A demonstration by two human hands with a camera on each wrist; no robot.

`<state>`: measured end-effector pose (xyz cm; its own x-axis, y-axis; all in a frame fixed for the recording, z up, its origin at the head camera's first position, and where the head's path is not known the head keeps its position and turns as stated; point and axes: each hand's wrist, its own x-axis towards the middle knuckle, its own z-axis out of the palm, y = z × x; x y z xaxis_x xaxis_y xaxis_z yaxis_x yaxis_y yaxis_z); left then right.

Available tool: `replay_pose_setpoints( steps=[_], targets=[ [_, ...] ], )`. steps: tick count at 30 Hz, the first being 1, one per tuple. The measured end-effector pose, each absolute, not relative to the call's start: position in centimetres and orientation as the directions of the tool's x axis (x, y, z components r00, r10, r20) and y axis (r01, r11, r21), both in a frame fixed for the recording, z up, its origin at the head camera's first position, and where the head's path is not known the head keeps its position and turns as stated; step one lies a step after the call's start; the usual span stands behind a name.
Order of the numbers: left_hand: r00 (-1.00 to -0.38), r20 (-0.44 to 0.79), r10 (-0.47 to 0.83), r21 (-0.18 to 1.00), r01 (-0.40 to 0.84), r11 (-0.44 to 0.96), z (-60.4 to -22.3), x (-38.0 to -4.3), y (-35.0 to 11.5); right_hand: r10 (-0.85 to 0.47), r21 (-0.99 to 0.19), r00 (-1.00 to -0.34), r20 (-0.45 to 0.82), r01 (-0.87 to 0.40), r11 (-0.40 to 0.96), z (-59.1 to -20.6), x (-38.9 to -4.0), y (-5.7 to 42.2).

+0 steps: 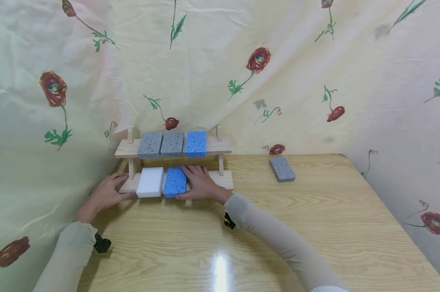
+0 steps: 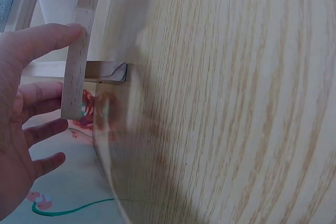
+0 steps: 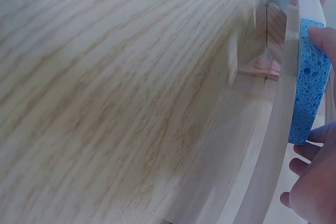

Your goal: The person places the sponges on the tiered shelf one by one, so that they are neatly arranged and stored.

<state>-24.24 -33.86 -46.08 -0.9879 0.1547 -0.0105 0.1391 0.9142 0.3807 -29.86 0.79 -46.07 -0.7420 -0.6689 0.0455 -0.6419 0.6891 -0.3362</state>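
A two-tier wooden rack [image 1: 225, 180] stands at the back left of the table. At the left end of its lower board my left hand [image 1: 108, 192] grips the wood, thumb [image 2: 68, 34] against the front edge and fingers round the end. My right hand [image 1: 201, 185] holds a blue sponge [image 1: 174, 183] on that lower board, thumb at its near edge and fingers at its far right corner. Left of the blue sponge sits a white sponge [image 1: 149, 183]. In the right wrist view the blue sponge [image 3: 311, 80] leans back, its lower side at the board's front edge.
On the upper board two grey sponges [image 1: 150, 145] and another blue sponge [image 1: 196, 144] stand in a row. One more grey sponge [image 1: 282, 169] lies on the wooden table [image 1: 315, 227], right of the rack. Flowered cloth [image 1: 205, 81] hangs behind and along the sides.
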Motion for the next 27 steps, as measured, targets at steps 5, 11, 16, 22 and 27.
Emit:
replay_pose_setpoints(
  steps=[5, 11, 16, 22, 27],
  targets=[
    [-0.988, -0.007, 0.153, 0.376, 0.139, 0.916, -45.9, -24.2, -33.8, -0.674, -0.340, -0.738, 0.037, -0.644, 0.685, -46.0, -30.0, 0.8],
    [-0.989, -0.014, 0.146, 0.376, 0.130, 0.917, -45.8, -24.1, -33.7, -0.678, -0.347, -0.734, 0.031, -0.644, 0.682, -45.9, -29.9, 0.9],
    [-0.989, -0.021, 0.145, 0.377, 0.126, 0.917, -45.6, -24.2, -33.6, -0.679, -0.349, -0.734, 0.028, -0.644, 0.681, -45.7, -29.9, 1.1],
    [-0.989, -0.017, 0.145, 0.372, 0.128, 0.919, -45.6, -24.1, -33.5, -0.679, -0.336, -0.734, 0.027, -0.647, 0.685, -45.5, -29.9, 1.5],
    [-0.989, -0.018, 0.145, 0.371, 0.128, 0.920, -45.5, -24.0, -33.4, -0.678, -0.331, -0.735, 0.019, -0.645, 0.689, -45.4, -29.8, 2.0]
  ],
)
